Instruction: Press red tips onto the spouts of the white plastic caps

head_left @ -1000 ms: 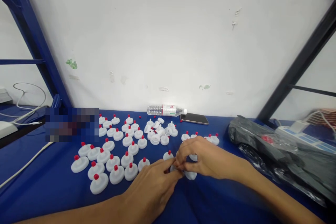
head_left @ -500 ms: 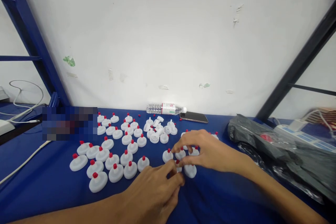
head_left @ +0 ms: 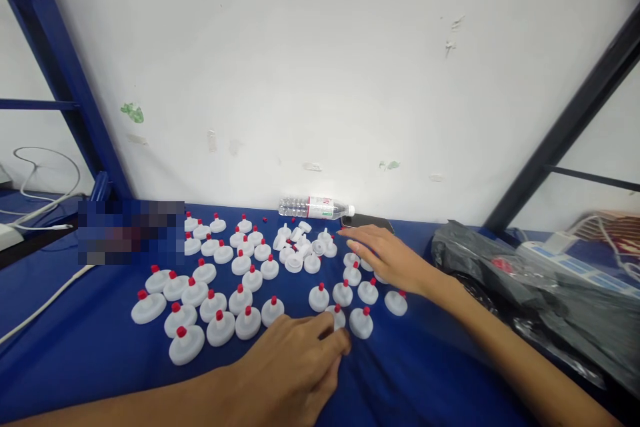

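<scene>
My left hand (head_left: 300, 360) is low in the middle with its fingers curled against a white round plastic cap with a red tip (head_left: 338, 317); the fingers hide part of it. My right hand (head_left: 385, 253) reaches toward the back, fingers stretched out and apart, with nothing visible in them. Its fingertips are by the right side of a pile of white caps without red tips (head_left: 294, 263). Several red-tipped white caps (head_left: 361, 323) stand around and under my right hand. More red-tipped caps (head_left: 221, 329) stand upright to the left.
A clear plastic bottle (head_left: 320, 207) lies along the wall, beside a dark phone (head_left: 370, 221) partly hidden by my right hand. Small red pieces (head_left: 265, 219) lie near the back. A grey plastic bag (head_left: 540, 300) and a white power strip (head_left: 575, 263) are on the right, white cables (head_left: 45, 300) on the left.
My right hand has left the cap at my left hand and moved back toward the pile, its fingers straightening. My left hand has stayed at the cap, whose red tip now shows.
</scene>
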`<move>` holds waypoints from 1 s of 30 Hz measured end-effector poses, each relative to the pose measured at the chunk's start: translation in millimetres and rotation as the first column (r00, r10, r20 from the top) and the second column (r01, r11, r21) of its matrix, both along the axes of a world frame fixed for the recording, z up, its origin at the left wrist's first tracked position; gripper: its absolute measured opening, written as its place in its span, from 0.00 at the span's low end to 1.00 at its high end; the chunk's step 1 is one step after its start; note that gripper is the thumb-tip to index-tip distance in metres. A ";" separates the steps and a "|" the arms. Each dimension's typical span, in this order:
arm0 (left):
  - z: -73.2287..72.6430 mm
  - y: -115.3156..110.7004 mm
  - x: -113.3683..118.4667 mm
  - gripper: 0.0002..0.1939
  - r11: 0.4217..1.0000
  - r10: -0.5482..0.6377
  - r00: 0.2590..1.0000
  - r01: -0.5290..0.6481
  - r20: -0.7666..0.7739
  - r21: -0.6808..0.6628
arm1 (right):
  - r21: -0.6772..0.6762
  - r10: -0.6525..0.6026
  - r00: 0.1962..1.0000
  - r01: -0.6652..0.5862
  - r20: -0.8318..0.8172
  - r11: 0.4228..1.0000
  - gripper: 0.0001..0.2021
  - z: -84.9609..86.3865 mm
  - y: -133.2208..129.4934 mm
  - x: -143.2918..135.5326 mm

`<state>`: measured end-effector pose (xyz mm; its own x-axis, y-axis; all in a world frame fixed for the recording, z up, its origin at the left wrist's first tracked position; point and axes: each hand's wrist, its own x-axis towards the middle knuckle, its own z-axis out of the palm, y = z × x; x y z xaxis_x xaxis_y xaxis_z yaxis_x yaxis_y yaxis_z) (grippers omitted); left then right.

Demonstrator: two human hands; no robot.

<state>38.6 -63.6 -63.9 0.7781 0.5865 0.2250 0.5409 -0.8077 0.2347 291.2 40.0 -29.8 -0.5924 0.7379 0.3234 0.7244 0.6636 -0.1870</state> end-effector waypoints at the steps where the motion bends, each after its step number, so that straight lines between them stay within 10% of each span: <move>1: 0.0 0.1 0.2 0.09 1.000 0.000 1.000 0.000 0.002 -0.003 | -0.017 0.012 1.000 -0.012 0.010 1.000 0.24 -0.2 -1.9 -1.6; 19: 0.6 0.9 0.8 0.09 0.999 -0.001 1.000 0.001 -0.003 -0.032 | -0.166 0.069 0.987 -0.093 -0.148 0.982 0.23 17.1 -22.4 -14.5; 30: 2.7 1.6 -0.6 0.09 0.999 -0.003 1.000 0.002 -0.007 -0.041 | -0.168 -0.104 0.993 0.094 -0.055 0.981 0.09 10.3 39.3 -12.8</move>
<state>38.1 -61.9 -61.3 0.7810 0.5932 0.1952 0.5407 -0.7987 0.2639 278.3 79.3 -19.6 -0.4960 0.8381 0.2271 0.7681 0.5454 -0.3355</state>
